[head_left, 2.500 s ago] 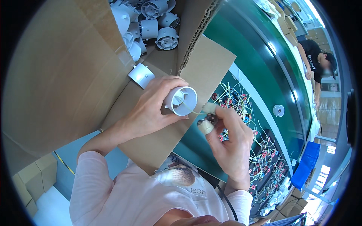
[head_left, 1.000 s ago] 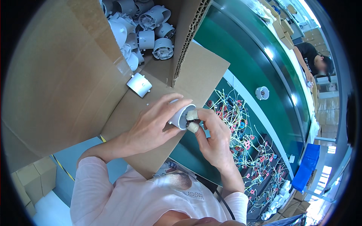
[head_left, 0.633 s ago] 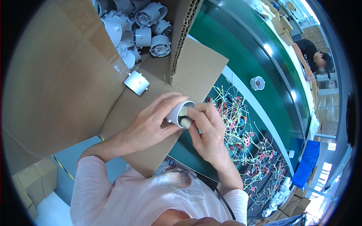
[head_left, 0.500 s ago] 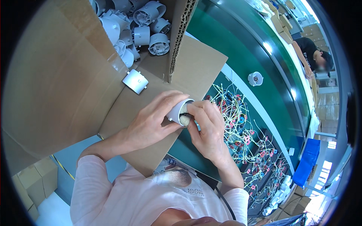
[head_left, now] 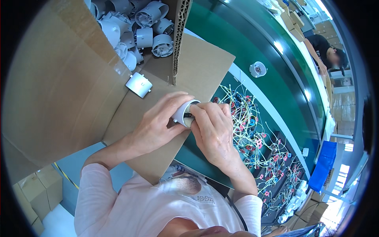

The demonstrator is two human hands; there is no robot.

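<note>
My left hand (head_left: 158, 120) is wrapped round a white plastic cylindrical housing (head_left: 179, 115), its open end turned to the right. The fingers of my right hand (head_left: 215, 132) are bent together and reach into that opening. Something dark shows inside the housing beside the fingertips; what they pinch is hidden. Another white housing (head_left: 139, 85) lies on the cardboard flap to the left of my hands. Close by my right hand is a tangled heap of small motors with pale wires (head_left: 246, 126).
A cardboard box (head_left: 59, 91) at the left holds several white housings (head_left: 144, 37). On the green conveyor belt (head_left: 237, 35) stands a housing (head_left: 258, 69) with parts inside. A blue bin (head_left: 323, 166) is at the far right. Another person (head_left: 321, 51) works across the belt.
The housing on the belt has shifted left. My right hand has turned slightly and its fingers cover more of the held housing's opening. My left hand keeps its hold.
</note>
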